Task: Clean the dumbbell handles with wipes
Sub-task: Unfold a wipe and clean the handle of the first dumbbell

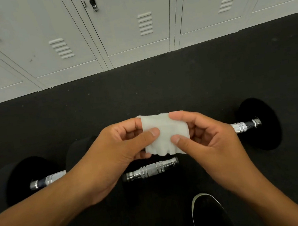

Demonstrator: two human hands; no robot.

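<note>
**Fingers pinching a folded wipe above the dumbbells**

Fingers (154, 131) of both hands are clamping together on a small white folded wipe (165, 134), held in the air at the centre of the frame. The left hand (115, 153) is pinching its left edge between thumb and forefinger; the right hand (208, 139) is pinching the right edge the same way. The wipe is looking partly folded, its lower edge rumpled.

Below the wipe, on the black rubber floor (178, 84), two black-ended dumbbells are lying. The nearer one is showing a ridged chrome handle (150, 168) just under the hands, in the lower centre. Further chrome handle sections are showing at lower left (47, 179) and at right (245, 125), next to a round black weight head (259, 124); the hands are hiding how these pieces join.

Risks, as I am judging them: the thin wipe could be tearing if both pinches pull apart too hard, or slipping onto the floor and picking up grit. A round dumbbell could be rolling once rubbed, toward the black shoe (208, 211) at the bottom edge, unless one hand is steadying it. Ridges on the handles may be snagging the wipe.

Grey metal lockers (135, 22) are lining the upper frame, doors closed, contents hidden. No wipe packet is appearing anywhere.
</note>
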